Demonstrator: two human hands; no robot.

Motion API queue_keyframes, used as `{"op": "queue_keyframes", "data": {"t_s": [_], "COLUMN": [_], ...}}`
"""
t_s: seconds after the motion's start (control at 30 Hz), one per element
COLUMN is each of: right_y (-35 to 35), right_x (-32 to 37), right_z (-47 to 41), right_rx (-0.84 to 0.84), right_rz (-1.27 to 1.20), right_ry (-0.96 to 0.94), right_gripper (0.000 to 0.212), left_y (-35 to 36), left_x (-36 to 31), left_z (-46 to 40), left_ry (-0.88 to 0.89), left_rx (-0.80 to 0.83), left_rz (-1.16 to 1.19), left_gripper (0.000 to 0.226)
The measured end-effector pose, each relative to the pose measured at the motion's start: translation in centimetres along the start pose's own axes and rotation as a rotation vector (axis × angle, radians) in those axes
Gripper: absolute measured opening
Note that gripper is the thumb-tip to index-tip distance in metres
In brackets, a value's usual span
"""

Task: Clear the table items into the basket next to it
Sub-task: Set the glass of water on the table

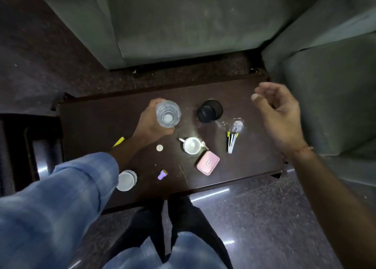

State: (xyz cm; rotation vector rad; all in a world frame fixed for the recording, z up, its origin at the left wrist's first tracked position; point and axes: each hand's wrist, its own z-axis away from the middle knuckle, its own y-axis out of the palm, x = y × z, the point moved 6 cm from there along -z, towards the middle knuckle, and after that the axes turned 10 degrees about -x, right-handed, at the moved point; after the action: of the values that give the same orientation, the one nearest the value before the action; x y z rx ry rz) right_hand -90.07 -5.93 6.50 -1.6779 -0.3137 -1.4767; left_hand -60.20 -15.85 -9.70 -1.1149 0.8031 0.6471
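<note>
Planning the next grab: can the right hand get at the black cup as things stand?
Probably yes. The right hand is open and empty above the table's right end, and the black cup stands clear to its left with nothing between them. The left hand grips the clear glass further left.

No readable text anywhere. The pink case point(208, 163), well apart from the fingers point(256, 92) of the right hand point(278, 110), carried a small white mark on its lid, too blurred to read. Nothing else bore lettering.

grey-green sofa point(183, 20) beyond table | speckled dark floor point(264, 218) | black trousers point(183, 218)
</note>
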Motion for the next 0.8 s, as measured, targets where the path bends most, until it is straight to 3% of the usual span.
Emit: {"op": "queue_keyframes", "data": {"t_s": [0.23, 0.4, 0.8], "right_y": [-2.1, -3.6, -4.1], "right_x": [-3.0, -4.9, -6.4], "right_z": [2.1, 4.0, 5.0], "right_rx": [-0.048, -0.086, -0.067], "right_rz": [-0.012, -0.012, -0.002], "right_ry": [0.081, 0.108, 0.168], "right_gripper": [0.028, 0.042, 0.039], "left_y": [4.5, 6.1, 6.8], "left_x": [4.1, 5.7, 6.3], "left_z": [-2.4, -3.1, -3.7], "left_ry": [-0.033, -0.033, -0.024], "left_rx": [0.092, 0.139, 0.14], "left_rz": [-0.027, -0.035, -0.04], "left_gripper": [0.087, 0.086, 0.095]}}
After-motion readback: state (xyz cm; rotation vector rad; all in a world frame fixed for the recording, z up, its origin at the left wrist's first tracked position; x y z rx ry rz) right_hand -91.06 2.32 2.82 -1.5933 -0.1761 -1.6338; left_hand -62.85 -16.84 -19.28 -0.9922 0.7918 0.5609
